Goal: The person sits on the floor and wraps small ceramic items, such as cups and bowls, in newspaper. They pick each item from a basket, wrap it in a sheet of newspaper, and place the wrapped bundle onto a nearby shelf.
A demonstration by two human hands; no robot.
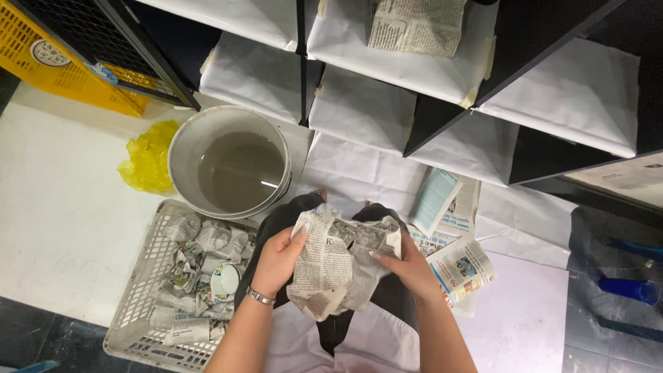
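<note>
Both hands grip a crumpled newspaper bundle (342,266) over the person's lap: left hand (277,261) fingers curled on its left edge, right hand (407,266) fingers pinching its right side, beside a white basket (138,304) and a grey bucket (185,148)

A white bucket (229,160) of murky water, yellow bag (147,163) beside it, and a basket (135,304) holding seemingly paper-wrapped cups.
</note>
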